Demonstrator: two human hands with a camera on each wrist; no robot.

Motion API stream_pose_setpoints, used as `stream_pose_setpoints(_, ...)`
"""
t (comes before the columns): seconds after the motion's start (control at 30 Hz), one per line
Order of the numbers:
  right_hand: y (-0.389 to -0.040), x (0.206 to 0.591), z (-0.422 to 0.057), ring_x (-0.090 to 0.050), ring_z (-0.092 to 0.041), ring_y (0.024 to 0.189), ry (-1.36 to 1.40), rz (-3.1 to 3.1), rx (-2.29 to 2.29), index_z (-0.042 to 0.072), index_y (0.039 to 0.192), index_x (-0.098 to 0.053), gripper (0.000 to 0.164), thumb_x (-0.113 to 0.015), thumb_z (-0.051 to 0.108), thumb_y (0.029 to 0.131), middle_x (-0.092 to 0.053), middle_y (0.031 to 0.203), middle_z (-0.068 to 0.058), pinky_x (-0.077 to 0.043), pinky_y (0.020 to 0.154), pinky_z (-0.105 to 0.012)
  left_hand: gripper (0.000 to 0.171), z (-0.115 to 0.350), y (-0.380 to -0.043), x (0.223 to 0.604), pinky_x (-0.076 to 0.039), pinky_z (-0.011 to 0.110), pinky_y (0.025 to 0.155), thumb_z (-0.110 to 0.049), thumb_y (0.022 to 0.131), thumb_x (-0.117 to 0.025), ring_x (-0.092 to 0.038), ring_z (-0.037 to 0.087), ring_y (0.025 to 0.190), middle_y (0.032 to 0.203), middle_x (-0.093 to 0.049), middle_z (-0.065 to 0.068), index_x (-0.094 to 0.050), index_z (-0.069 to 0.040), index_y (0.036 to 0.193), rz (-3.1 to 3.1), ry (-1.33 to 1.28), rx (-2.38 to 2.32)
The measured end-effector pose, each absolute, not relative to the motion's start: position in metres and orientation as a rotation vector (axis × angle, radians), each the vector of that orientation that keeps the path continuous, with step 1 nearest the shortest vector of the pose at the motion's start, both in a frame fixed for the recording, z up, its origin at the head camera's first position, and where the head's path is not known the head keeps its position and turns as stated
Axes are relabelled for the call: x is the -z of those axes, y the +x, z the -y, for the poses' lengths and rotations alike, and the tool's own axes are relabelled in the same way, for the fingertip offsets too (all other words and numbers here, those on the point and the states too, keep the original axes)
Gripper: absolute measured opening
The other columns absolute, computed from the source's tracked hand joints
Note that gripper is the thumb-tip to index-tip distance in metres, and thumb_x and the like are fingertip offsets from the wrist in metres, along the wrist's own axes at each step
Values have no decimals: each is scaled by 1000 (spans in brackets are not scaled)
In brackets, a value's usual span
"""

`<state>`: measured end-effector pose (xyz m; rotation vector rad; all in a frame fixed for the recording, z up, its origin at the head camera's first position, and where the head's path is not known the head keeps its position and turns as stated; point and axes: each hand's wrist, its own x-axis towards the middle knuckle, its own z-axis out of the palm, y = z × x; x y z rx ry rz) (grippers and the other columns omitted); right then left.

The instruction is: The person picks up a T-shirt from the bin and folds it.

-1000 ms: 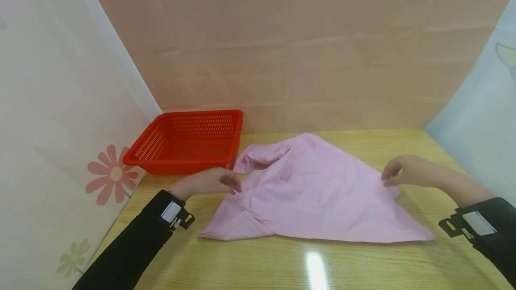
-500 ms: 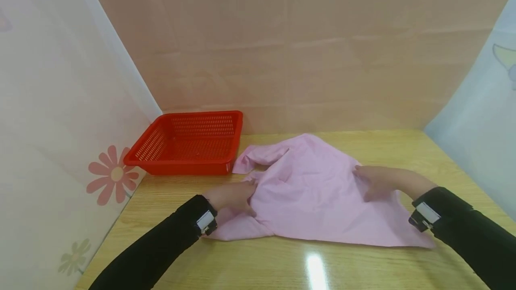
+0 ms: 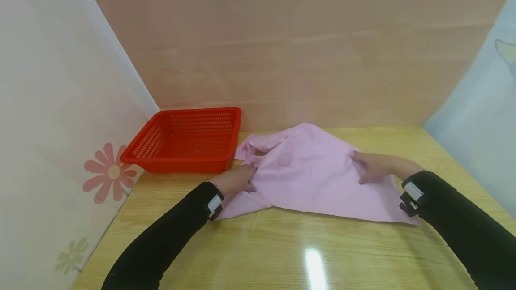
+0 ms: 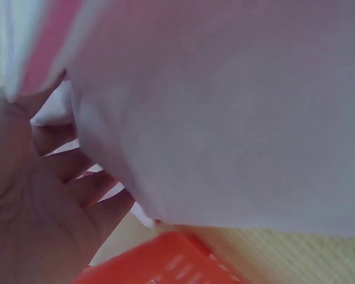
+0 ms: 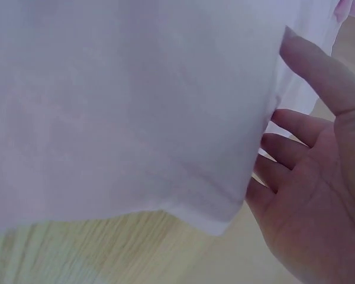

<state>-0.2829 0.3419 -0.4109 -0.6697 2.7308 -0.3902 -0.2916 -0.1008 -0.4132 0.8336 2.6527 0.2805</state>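
Observation:
A pink garment [image 3: 314,182] lies spread and lightly creased on the wooden table, a narrow sleeve-like part [image 3: 264,141] stretching from its far left. My left hand [image 3: 235,179] presses on the left side of the cloth with fingers spread. On the right side my right hand [image 3: 375,165] does the same, thumb apart from the fingers. Close up in the left wrist view, the fingers [image 4: 77,163] reach straight to the cloth, tips partly hidden behind a fold. Likewise the right wrist view has extended fingers [image 5: 290,151] touching a hanging edge of the fabric.
A red plastic basket [image 3: 181,165] with slotted walls stands at the back left, right beside the sleeve-like part. The wooden tabletop [image 3: 258,254] ends at a brown backdrop [image 3: 282,57]. Pale printed sheets [image 3: 52,79] border the left and right sides.
Both hands have come inward from the garment's sides and down onto it. The garment has slid away from me, its near edge now farther from the table's front.

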Motion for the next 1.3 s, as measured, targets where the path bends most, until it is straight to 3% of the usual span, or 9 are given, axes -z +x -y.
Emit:
stream_pose_setpoints(0.1,-287,412,-342,-23,-57,132,-644,-2727,408,-15,141,-33,90,-81,26,77,-25,146,-38,-20,107,-64,58,104,-293,414,-45,34,93,-26,86,-76,-54,17,89,106,-60,2,-53,-4,134,-2689,838,-347)
stream_pose_setpoints(0.2,-289,412,-342,-22,-57,133,-607,-2713,433,-15,142,-32,91,-81,25,77,-24,147,-38,-19,107,-64,38,105,-287,409,-47,35,88,-21,87,-75,-55,18,86,95,-60,1,-60,-6,119,-2746,894,-362)
stream_pose_setpoints(0.47,-289,410,-341,-20,-57,133,-562,-2705,474,-13,144,-31,92,-81,25,77,-23,148,-36,-17,107,-65,10,115,-261,387,-48,32,81,-21,88,-73,-56,16,81,84,-63,-5,-71,-15,94,-2757,800,-493)
stream_pose_setpoints(0.6,-289,408,-343,-19,-58,133,-558,-2701,482,-13,144,-31,92,-81,25,77,-22,148,-36,-16,107,-66,19,123,-252,385,-47,34,84,-25,86,-76,-56,16,84,89,-63,-7,-70,-16,102,-2612,773,-528)
stream_pose_setpoints(0.77,-290,407,-347,-18,-57,134,-546,-2697,480,-12,145,-30,92,-80,26,78,-21,149,-36,-15,107,-66,30,129,-241,393,-45,36,89,-11,84,-76,-54,17,90,96,-61,-6,-68,-14,113,-2595,754,-609)
stream_pose_setpoints(0.93,-288,407,-345,-19,-59,132,-578,-2697,498,-14,143,-31,90,-80,24,78,-22,147,-38,-16,105,-67,14,131,-228,399,-45,30,77,-6,86,-68,-53,12,78,78,-56,-9,-69,-19,92,-2640,947,-541)
stream_pose_setpoints(1.03,-288,409,-343,-19,-59,133,-570,-2687,499,-14,144,-30,90,-80,23,78,-21,148,-38,-16,106,-66,16,129,-219,401,-42,26,67,-6,86,-68,-48,10,69,68,-48,-10,-64,-20,79,-2611,1105,-448)
stream_pose_setpoints(1.3,-289,409,-344,-17,-57,134,-543,-2668,501,-12,145,-29,91,-80,24,79,-20,149,-37,-14,107,-66,19,121,-200,405,-41,21,66,-11,77,-80,-45,8,67,69,-49,-11,-65,-21,75,-2584,1188,-245)
